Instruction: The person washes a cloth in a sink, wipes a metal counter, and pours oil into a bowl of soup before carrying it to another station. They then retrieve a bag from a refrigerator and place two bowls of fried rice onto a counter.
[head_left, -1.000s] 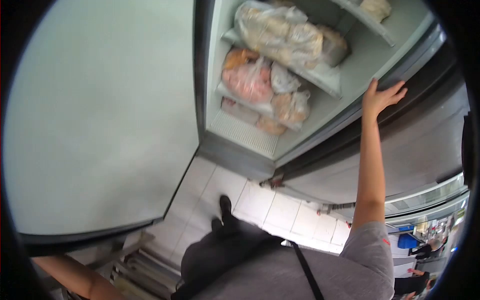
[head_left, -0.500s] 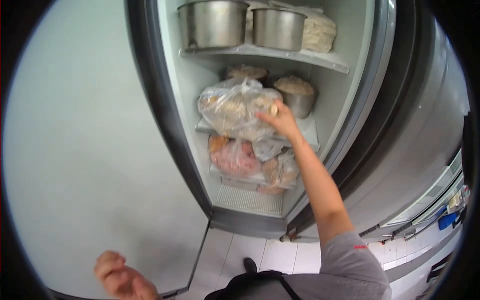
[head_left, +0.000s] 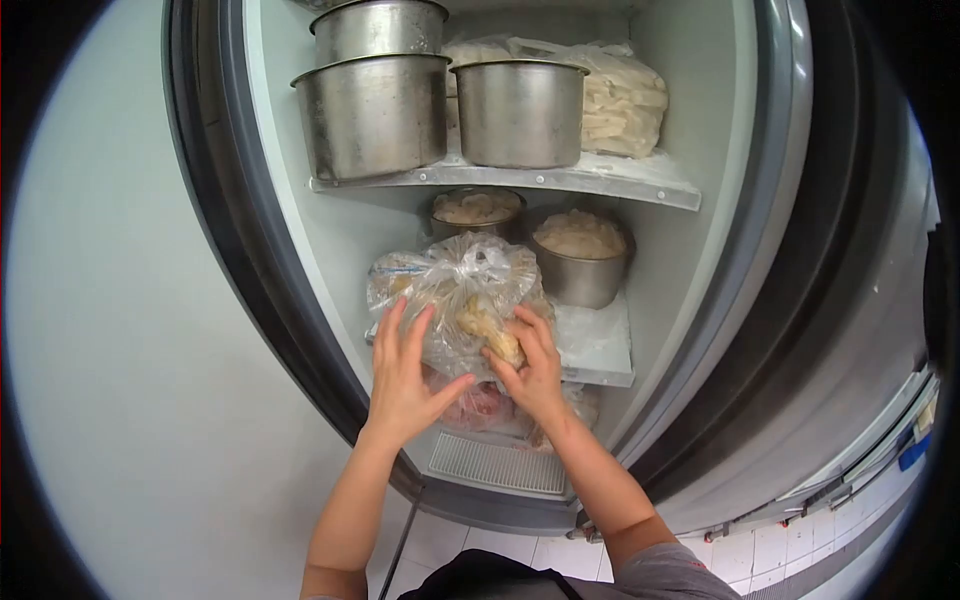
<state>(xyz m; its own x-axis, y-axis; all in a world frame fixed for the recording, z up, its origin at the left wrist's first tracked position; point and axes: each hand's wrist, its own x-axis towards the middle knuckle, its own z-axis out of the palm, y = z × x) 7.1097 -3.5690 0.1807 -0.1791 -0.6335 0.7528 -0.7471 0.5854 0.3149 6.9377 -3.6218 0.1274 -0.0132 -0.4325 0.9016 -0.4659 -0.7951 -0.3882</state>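
Observation:
A knotted clear plastic bag (head_left: 450, 290) of pale yellowish food bulges over the front of the middle shelf. On its front right side, my right hand (head_left: 530, 370) has its fingers curled around a yellowish lump under the plastic. My left hand (head_left: 402, 385) is at the bag's front left, fingers spread and tips at the plastic, thumb held apart. Behind the bag stand two metal pots, a right one (head_left: 580, 268) and a left one (head_left: 478, 212), both heaped with pale food.
Large metal pots (head_left: 375, 120) and a bag of whitish strips (head_left: 622, 100) fill the upper shelf (head_left: 520, 180). Bags with pinkish contents (head_left: 478, 408) sit below, above a ribbed floor panel (head_left: 497, 463). The open fridge door (head_left: 130, 350) spans the left side.
My left hand has come up from the lower left to the bag. My right hand stays on the bag's right side, and the view has moved closer, showing more of the upper shelf.

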